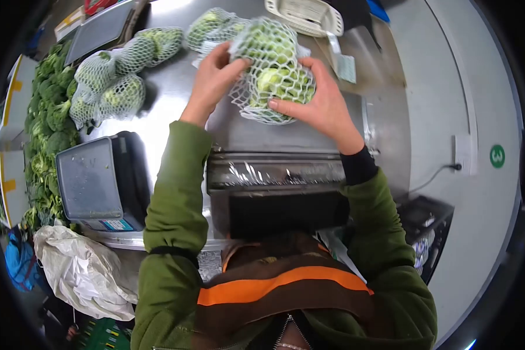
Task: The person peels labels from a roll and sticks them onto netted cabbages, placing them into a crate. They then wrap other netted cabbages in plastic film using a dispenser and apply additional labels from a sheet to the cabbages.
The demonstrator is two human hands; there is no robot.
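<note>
Between my hands is a pale green vegetable in a white foam net [277, 81], held just above the steel worktop; its exact kind is hard to tell through the mesh. My left hand [213, 81] grips the net's upper left side, thumb and fingers closed on it. Around the right side curls my right hand [324, 108], its thumb across the lower front. Another netted vegetable [213, 29] lies just behind my left hand. Several more netted vegetables [122, 76] sit in a group farther left on the worktop.
A roll of clear film [277, 172] lies along the wrapping machine near me. Broccoli heads [52, 116] are piled at left beside a dark plastic bin [87, 178]. A white plastic basket [303, 14] stands at the back. Below left is a white sack [79, 271]; the wall [443, 87] borders the right.
</note>
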